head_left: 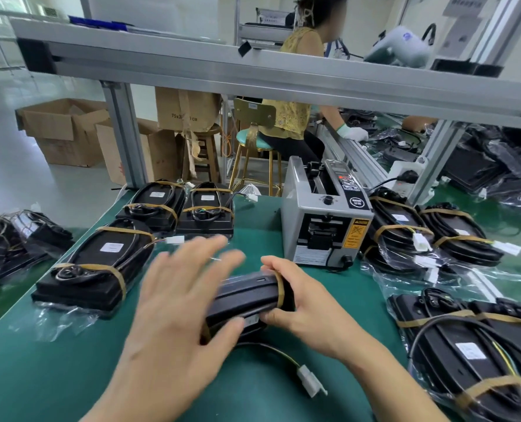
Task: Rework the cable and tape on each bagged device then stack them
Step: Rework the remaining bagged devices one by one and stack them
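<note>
— Green matting (70,376) covers the bench, with an aluminium frame (253,71) overhead. What are the hands doing?

— Right hand (311,312) grips the bagged device (247,296), fingers curled over its far edge and thumb under its near edge, right beside a brown tape band (280,289). Left hand (177,306) is spread flat with straight fingers; it is blurred, and its thumb touches the device's near left end.

— How does the device look?

— Black, oblong, in clear plastic, tilted up on edge between the hands. Its cable (271,350) trails loose toward the onlooker's side, ending in a white connector (311,380) on the mat.

— And around them?

— Left, taped devices (91,266) lie flat with cables coiled on top. Behind the hands stands a grey tape dispenser (323,217). Right, more bagged units (466,345) are piled up. Beyond, a seated worker (298,95) sits on a stool.
</note>
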{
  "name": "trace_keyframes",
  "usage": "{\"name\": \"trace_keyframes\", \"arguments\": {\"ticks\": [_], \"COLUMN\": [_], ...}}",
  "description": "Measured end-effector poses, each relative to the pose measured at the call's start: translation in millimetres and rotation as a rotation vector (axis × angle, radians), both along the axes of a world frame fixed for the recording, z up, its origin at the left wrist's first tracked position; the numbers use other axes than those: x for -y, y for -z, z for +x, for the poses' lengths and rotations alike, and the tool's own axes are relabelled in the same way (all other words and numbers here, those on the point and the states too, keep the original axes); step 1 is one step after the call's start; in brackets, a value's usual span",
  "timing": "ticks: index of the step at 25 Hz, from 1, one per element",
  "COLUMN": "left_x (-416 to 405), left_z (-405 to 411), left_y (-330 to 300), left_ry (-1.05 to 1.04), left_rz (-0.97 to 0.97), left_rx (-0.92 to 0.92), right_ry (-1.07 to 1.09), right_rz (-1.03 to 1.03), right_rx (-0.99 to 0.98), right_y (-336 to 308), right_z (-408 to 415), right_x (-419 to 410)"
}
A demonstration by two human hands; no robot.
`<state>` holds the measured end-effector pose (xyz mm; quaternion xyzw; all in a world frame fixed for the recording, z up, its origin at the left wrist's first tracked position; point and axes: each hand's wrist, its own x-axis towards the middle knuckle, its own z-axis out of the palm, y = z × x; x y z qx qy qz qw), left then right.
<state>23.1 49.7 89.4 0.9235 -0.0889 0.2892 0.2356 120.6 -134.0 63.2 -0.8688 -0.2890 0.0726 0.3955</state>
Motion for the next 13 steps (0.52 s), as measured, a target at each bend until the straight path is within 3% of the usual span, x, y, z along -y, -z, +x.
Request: {"name": "trace_keyframes", "arguments": {"ticks": [2, 4, 6, 9, 13], "left_x": [17, 23, 26, 28, 21], "left_z": [10, 16, 18, 22, 29], "left_y": [-3, -6, -10, -14, -20], "left_ry": [0.005, -0.061, -0.152, -0.217, -0.229], "left_rz": [0.155, 0.114, -0.04, -0.085, -0.249], "left_rx": [-0.035, -0.101, -0.194, -0.307, -0.434], "right_ry": [-0.046, -0.021, 0.255, 0.717, 0.903], "right_rz": [0.003, 0.052, 0.249, 0.451, 0.53], "right_rx": [-0.024, -0.055, -0.059, -0.076, -0.232], "right_y": [-1, -2, -5, -9, -7], "right_z": [1, 4, 15, 45, 79], "right_x": [6, 17, 31, 42, 32]}}
